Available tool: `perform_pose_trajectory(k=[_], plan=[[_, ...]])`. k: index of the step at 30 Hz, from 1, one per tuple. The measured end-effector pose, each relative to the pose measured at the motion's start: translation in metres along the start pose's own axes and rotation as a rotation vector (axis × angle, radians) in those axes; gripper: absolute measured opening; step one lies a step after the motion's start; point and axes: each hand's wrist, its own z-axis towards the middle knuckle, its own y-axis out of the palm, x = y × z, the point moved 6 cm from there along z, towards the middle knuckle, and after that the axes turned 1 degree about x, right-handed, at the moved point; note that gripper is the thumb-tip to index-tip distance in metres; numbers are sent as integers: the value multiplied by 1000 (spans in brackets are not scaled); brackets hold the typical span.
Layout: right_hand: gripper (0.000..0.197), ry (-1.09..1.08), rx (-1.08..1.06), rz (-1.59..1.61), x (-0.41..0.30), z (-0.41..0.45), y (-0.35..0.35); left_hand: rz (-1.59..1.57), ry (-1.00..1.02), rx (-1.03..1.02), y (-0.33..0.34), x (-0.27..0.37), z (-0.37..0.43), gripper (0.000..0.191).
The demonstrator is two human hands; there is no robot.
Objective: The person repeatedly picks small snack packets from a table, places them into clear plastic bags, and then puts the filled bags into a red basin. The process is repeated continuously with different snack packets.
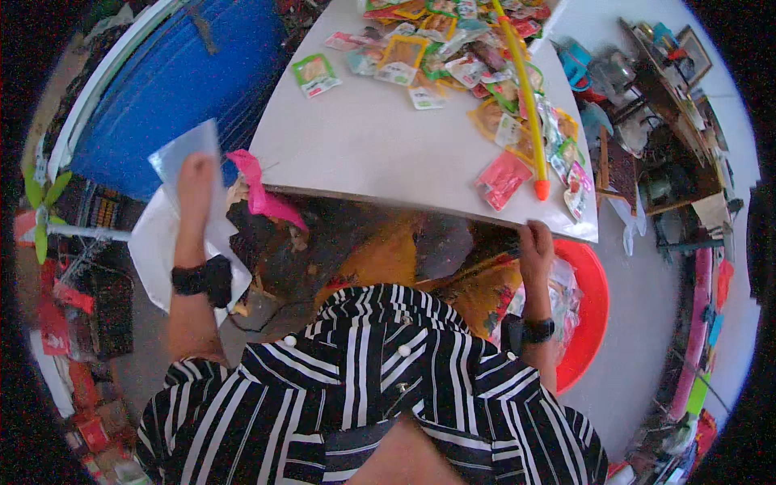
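Observation:
My left hand [197, 176] is raised left of the white table [364, 139], its fingers closed on a clear plastic bag [209, 142]. White plastic sheeting [159, 260] hangs below that forearm. My right hand [536, 239] is at the table's near right edge, fingers curled; whether it grips anything cannot be seen. Small food packets are heaped on the far and right part of the table, with a pink packet [504, 180] and a green-edged packet [316, 75] lying at the heap's sides. A yellow tube with orange ends [528, 109] lies across the heap.
A red basin [591, 315] holding clear packaging stands on the floor beside my right forearm. A pink ribbon [260, 188] hangs at the table's left corner. A large blue surface [176, 91] is at the upper left. Wooden furniture [673, 133] with piled items stands at the right.

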Motion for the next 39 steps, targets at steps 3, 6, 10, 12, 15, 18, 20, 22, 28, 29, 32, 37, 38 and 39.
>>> perform_pose_trajectory(k=[3, 6, 10, 12, 15, 18, 20, 22, 28, 29, 32, 37, 38, 39], plan=[[19, 72, -120, 245, -32, 26, 43, -239, -36, -157, 80, 65, 4, 18], [20, 110, -377, 302, -62, 49, 96, -313, -38, -331, 142, 117, -3, 19], [27, 333, -482, 608, -89, 62, 162, -452, -44, -416, 186, 160, -23, 22], [27, 371, -509, 680, -96, 66, 183, -491, -86, -458, 200, 171, -33, 22], [25, 432, -567, 781, -96, 71, 212, -522, -132, -491, 213, 180, -43, 21], [19, 363, -598, 664, -82, 80, 230, -540, -122, -525, 219, 184, -45, 21], [16, 346, -587, 603, -67, 86, 239, -542, -126, -624, 224, 184, -46, 21], [13, 373, -559, 641, -51, 89, 246, -761, -281, -769, 231, 180, -50, 18], [17, 357, -218, 298, -38, 101, 222, -1283, -627, -781, 242, 171, -57, 12], [17, 251, -108, 275, -48, 104, 211, -1323, -667, -737, 242, 169, -56, 11], [19, 12, 10, 192, -77, 105, 185, -1157, -587, -702, 240, 167, -52, 12], [15, 259, -414, 495, -85, 85, 223, -1102, -557, -670, 238, 181, -51, 13], [15, 264, -396, 490, -85, 86, 228, -1205, -567, -658, 238, 184, -51, 13], [18, 258, -406, 556, -83, 85, 230, -1230, -598, -683, 240, 185, -53, 13]])
